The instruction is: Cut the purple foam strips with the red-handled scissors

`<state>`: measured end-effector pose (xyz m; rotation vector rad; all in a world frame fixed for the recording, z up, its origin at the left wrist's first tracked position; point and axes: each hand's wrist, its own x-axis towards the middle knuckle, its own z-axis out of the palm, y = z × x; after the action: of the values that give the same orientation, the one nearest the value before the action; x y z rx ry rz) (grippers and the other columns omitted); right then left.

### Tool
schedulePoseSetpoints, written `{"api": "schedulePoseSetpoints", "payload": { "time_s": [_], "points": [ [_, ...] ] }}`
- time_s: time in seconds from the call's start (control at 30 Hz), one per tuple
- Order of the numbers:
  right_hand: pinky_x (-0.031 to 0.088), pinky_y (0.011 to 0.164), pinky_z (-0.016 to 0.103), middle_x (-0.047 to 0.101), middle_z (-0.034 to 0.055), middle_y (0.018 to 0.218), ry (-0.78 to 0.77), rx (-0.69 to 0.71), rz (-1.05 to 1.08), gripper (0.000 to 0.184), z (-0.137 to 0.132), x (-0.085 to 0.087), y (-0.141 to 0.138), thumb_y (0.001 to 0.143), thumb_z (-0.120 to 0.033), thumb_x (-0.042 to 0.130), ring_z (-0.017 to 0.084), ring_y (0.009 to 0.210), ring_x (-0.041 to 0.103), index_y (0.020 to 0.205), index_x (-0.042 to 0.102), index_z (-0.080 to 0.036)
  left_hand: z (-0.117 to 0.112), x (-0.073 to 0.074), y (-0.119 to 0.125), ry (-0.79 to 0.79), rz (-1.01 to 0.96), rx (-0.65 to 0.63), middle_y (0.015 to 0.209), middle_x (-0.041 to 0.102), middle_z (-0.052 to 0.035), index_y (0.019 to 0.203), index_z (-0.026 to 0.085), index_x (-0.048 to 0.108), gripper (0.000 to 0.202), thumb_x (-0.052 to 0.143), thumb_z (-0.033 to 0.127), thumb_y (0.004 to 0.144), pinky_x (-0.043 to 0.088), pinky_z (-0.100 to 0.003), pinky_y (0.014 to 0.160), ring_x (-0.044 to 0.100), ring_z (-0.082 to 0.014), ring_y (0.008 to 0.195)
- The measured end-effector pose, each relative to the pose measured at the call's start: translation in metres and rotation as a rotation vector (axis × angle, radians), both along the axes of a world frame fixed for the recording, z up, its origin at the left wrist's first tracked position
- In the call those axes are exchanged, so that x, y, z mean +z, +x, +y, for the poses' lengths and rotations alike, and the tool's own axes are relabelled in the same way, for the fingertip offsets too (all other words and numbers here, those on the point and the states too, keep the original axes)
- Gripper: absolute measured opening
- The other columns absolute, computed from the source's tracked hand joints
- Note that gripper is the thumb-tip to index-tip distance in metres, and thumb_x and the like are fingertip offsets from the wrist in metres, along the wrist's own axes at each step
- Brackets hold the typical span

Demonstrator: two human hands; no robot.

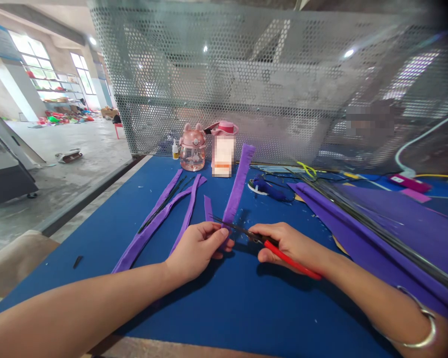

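Note:
Between the thumb and fingers of my left hand (203, 242) is a purple strip (239, 184), its upper part slanting up and away over the table. Small cuts run along one edge of that strip. My right hand (283, 243) grips scissors (289, 259) with red handles and dark blades. The blades cross the strip just above my left fingertips; whether they are parted I cannot tell. Left of my hands, more purple strips (188, 214) lie on the blue table (254, 303), with thin black stems (164, 201) among them.
A clear pink-lidded bottle (193, 151) and a small glue bottle (175, 150) stand at the back, before a perforated metal screen (224, 74). A dark blue tool (272, 189) lies behind my right hand. Purple sheets (395, 214) and black wires (381, 231) cover the right side.

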<state>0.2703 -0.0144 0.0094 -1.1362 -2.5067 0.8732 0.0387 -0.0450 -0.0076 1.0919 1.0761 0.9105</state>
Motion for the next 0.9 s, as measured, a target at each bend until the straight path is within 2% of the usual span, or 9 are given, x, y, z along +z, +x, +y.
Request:
{"api": "schedulePoseSetpoints", "payload": {
  "time_s": [0.13, 0.27, 0.37, 0.63, 0.9],
  "points": [
    [0.037, 0.053, 0.023, 0.054, -0.0002, 0.070, -0.010, 0.002, -0.029, 0.067, 0.0006, 0.0003, 0.0009, 0.083, -0.077, 0.050, 0.012, 0.058, 0.041, 0.097, 0.066, -0.014, 0.0006, -0.0014, 0.0005, -0.010, -0.006, -0.007, 0.079, 0.074, -0.0061, 0.083, 0.015, 0.068, 0.027, 0.070, 0.041, 0.082, 0.050, -0.024, 0.065, 0.069, -0.0151, 0.073],
    [0.044, 0.062, 0.027, 0.062, 0.0049, 0.086, 0.086, 0.021, -0.046, 0.081, -0.0018, 0.0045, 0.0022, 0.074, -0.088, 0.048, 0.018, 0.069, 0.053, 0.106, 0.063, -0.015, 0.0003, -0.0029, -0.0009, 0.030, -0.025, 0.017, 0.080, 0.074, -0.0056, 0.085, 0.015, 0.069, 0.028, 0.069, 0.043, 0.083, 0.050, -0.024, 0.065, 0.069, -0.0144, 0.072],
    [0.047, 0.067, 0.030, 0.064, 0.0067, 0.093, 0.100, 0.034, -0.056, 0.086, -0.0034, 0.0065, 0.0032, 0.069, -0.090, 0.049, 0.021, 0.075, 0.057, 0.112, 0.062, -0.017, 0.0005, -0.0032, -0.0021, 0.073, -0.028, 0.029, 0.082, 0.074, -0.0058, 0.085, 0.015, 0.070, 0.031, 0.070, 0.046, 0.081, 0.051, -0.024, 0.066, 0.068, -0.0146, 0.074],
    [0.046, 0.065, 0.030, 0.063, 0.0060, 0.090, 0.113, 0.056, -0.027, 0.084, -0.0033, 0.0024, 0.0006, 0.066, -0.088, 0.056, 0.020, 0.073, 0.055, 0.108, 0.062, -0.016, -0.0001, -0.0013, -0.0012, 0.095, 0.011, 0.037, 0.079, 0.074, -0.0055, 0.081, 0.016, 0.072, 0.032, 0.071, 0.048, 0.079, 0.051, -0.025, 0.066, 0.068, -0.0164, 0.075],
    [0.044, 0.061, 0.027, 0.063, 0.0048, 0.081, 0.078, 0.020, 0.020, 0.075, -0.0046, 0.0034, -0.0042, 0.075, -0.084, 0.052, 0.017, 0.067, 0.052, 0.099, 0.068, -0.015, -0.0004, -0.0033, -0.0006, 0.100, 0.016, 0.011, 0.079, 0.075, -0.0059, 0.082, 0.016, 0.073, 0.036, 0.073, 0.051, 0.076, 0.050, -0.026, 0.066, 0.068, -0.0174, 0.073]
  ]
}}
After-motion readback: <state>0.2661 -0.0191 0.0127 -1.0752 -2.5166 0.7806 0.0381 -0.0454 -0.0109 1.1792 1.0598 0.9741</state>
